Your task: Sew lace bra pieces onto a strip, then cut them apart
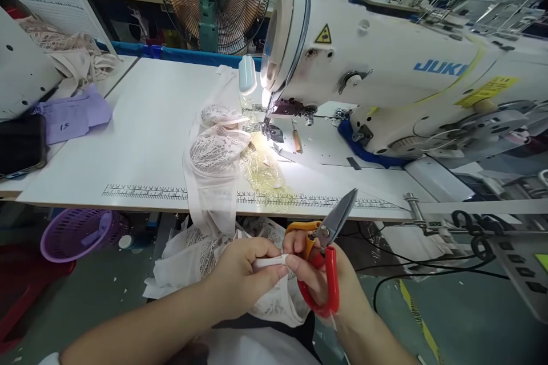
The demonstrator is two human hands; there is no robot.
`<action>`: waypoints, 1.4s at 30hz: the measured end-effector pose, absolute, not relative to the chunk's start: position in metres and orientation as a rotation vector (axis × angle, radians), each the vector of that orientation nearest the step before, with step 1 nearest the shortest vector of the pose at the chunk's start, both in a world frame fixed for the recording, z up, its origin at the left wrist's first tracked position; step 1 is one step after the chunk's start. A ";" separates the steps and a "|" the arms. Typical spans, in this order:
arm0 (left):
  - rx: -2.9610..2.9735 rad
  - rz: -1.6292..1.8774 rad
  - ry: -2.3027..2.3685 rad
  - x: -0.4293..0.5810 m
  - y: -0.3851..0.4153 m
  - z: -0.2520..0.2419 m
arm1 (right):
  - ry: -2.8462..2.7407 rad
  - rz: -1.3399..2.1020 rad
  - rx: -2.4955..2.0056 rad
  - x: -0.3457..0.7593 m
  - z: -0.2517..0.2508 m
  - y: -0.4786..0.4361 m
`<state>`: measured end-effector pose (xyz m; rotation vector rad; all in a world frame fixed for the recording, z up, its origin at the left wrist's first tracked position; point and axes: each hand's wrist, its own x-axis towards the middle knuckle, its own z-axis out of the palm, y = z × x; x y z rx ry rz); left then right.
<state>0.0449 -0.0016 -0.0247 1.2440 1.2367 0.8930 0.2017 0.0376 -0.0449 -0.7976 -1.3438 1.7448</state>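
In the head view, my left hand (246, 276) pinches a narrow white fabric edge (270, 262) between thumb and fingers, low in front of the table. My right hand (317, 274) holds the same edge with its fingertips, touching the left hand's fingers. Scissors (327, 234) with one orange and one red handle hang on the right hand, blades pointing up and right. Pale lace garments (218, 154) lie on the table left of the sewing machine's needle and drape over the front edge down below the hands.
A white sewing machine (377, 63) fills the right side of the table (145, 125). Behind stands a fan (214, 0). Purple cloth pieces (77, 114) and a dark phone (23, 145) lie left. A purple basket (77, 234) is below. Yellowish scraps (263, 165) sit near the needle.
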 end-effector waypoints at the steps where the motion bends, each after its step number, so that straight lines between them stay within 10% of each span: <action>1: 1.190 0.891 1.218 0.046 0.000 -0.025 | -1.329 1.757 -0.799 0.203 -0.047 0.038; 16: 0.966 0.756 1.268 0.034 0.011 -0.021 | -2.523 1.674 -0.865 0.246 -0.052 0.043; 42: 0.925 0.686 1.292 0.026 0.013 -0.022 | -2.280 1.460 -1.156 0.245 -0.070 0.030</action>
